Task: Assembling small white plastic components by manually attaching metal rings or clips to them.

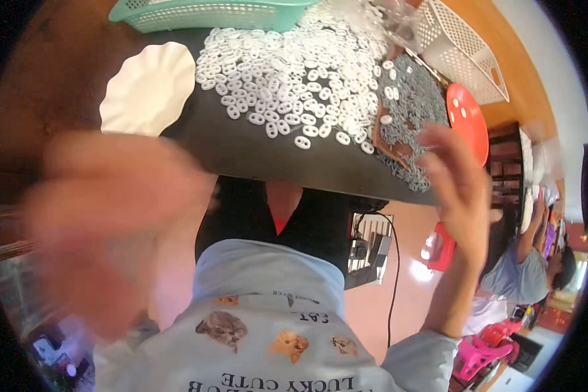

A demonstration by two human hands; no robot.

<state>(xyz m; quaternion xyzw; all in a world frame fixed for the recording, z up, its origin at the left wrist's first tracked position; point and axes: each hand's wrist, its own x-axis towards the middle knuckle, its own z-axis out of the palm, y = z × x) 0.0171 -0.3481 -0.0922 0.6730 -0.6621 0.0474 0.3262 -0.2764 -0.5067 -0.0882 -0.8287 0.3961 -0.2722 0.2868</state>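
Observation:
My left hand point(117, 189) is smeared by motion, low beside the white scalloped dish point(150, 88); its fingers and anything in them cannot be made out. Over the table's right front edge is my right hand point(457, 183), thumb and fingers apart, with nothing seen between them. It is nearest to a heap of small grey plastic pieces point(411, 98), which lies partly on a brown sheet point(387, 138). Many white oval pieces with two holes point(268, 81) spread over the middle of the dark table point(242, 150). A few white ovals lie among the grey ones.
A green basket point(222, 17) stands at the back left, a white perforated basket point(460, 49) at the back right. Clear plastic bagging point(389, 23) lies between them. A red plate point(469, 124) holds a few white pieces. Another person point(522, 277) sits at far right.

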